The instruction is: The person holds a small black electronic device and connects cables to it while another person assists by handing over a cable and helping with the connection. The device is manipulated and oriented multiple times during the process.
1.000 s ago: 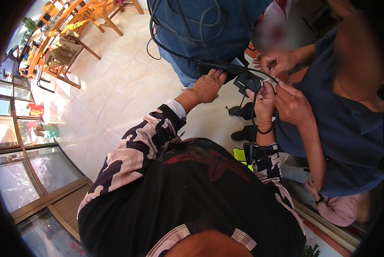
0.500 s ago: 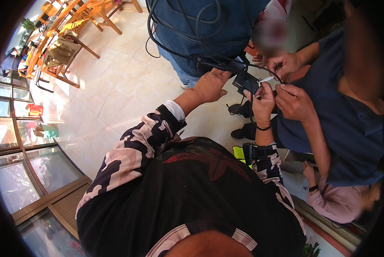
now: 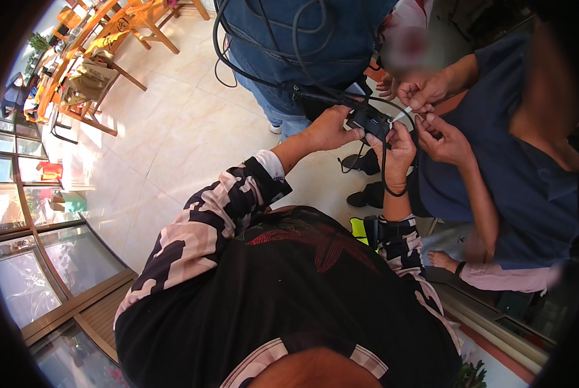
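Observation:
My left hand (image 3: pixel 330 130) grips the near left side of a small black box-shaped device (image 3: pixel 369 121), thumb on its face and fingers behind it. On its right side my right hand (image 3: pixel 398 152) holds the same device, with a black cable (image 3: pixel 385 169) looping down past the wrist. A thin white strip (image 3: pixel 402 115) runs from the device's right end to a co-worker's upper hand (image 3: pixel 425 92). That person's other hand (image 3: pixel 446 139) hovers just below the strip, fingers bent. Behind the device, a flat dark object with a pale face (image 3: pixel 356 89) is partly hidden.
Coiled black cables (image 3: pixel 296 39) lie across a person in blue denim (image 3: pixel 263 71) straight ahead. A co-worker in a dark blue shirt (image 3: pixel 496 155) stands close on my right. Wooden chairs (image 3: pixel 89 84) and a long table are at the far left, beside glass panels (image 3: pixel 27 271).
My left hand has moved right and closed on the device, which has tilted. The co-worker's lower hand has backed off the white strip. A pink-sleeved arm at the right has shifted.

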Demonstrator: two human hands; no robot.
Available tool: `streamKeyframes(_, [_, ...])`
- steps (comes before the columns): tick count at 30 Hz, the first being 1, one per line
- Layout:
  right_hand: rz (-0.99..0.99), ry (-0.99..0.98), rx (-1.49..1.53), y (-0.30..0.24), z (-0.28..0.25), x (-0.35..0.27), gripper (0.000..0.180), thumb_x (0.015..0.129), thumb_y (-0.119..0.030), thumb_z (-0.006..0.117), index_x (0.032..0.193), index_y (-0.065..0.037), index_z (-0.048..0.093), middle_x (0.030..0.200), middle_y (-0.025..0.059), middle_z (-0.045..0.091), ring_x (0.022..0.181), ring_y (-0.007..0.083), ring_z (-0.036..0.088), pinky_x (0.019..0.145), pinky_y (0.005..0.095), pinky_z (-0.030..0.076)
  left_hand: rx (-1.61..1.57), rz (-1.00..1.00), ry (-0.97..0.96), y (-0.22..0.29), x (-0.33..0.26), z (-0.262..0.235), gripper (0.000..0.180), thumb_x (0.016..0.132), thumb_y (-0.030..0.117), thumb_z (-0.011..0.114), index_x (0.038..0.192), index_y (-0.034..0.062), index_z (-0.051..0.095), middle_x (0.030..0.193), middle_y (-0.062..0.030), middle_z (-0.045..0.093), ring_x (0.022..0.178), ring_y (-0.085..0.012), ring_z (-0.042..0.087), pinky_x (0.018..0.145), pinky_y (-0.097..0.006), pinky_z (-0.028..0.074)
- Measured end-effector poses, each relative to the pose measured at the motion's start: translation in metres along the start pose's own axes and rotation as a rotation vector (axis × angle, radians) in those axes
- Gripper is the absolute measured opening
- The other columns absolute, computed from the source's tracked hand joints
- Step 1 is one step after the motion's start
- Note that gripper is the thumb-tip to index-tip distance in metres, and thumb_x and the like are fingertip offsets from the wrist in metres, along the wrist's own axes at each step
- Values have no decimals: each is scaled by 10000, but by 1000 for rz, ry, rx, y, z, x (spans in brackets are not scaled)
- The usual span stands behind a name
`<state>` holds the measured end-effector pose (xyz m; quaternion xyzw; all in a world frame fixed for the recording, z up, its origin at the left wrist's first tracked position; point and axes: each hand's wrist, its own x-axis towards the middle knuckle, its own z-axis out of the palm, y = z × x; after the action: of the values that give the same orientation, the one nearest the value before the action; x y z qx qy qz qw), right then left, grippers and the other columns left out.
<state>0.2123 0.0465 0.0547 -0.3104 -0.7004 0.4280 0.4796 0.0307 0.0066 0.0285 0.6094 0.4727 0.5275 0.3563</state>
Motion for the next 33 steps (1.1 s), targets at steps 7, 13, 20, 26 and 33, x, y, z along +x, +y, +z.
streamKeyframes(7, [26,-3,-48,1,-3,-1,525,665,40,812,1126,60,561,783,-37,491,701,38,461,643,174,414,-128,16,0,-15,3,4,624,776,200,737,1304,1,471,1220,-222,567,1125,-356,563,939,-393,457])
streamKeyframes(13, [29,10,-35,10,-4,-3,540,653,24,828,1124,59,564,788,-37,484,707,43,460,660,174,408,-170,17,-15,-19,3,7,630,780,177,730,1321,5,458,1238,-210,559,1109,-331,578,865,-366,514])
streamKeyframes(20, [-5,-32,-54,7,-6,-2,518,719,-15,808,1163,69,554,947,12,581,799,65,514,714,184,434,-151,34,10,-14,3,8,627,787,168,724,1324,-4,450,1214,-211,561,1041,-296,612,716,-324,576])
streamKeyframes(26, [-63,-3,-45,4,-1,1,623,656,23,829,1210,80,551,961,4,560,709,49,483,650,180,455,-132,5,-19,-6,2,3,602,783,173,721,1303,-3,474,1204,-216,571,1077,-342,587,884,-373,504])
streamKeyframes(33, [-61,2,-117,-3,1,0,604,654,51,813,1197,89,551,915,-7,545,695,46,483,655,185,462,-103,25,-13,-6,1,1,572,780,164,716,1282,1,495,1235,-219,560,1118,-356,564,944,-383,458])
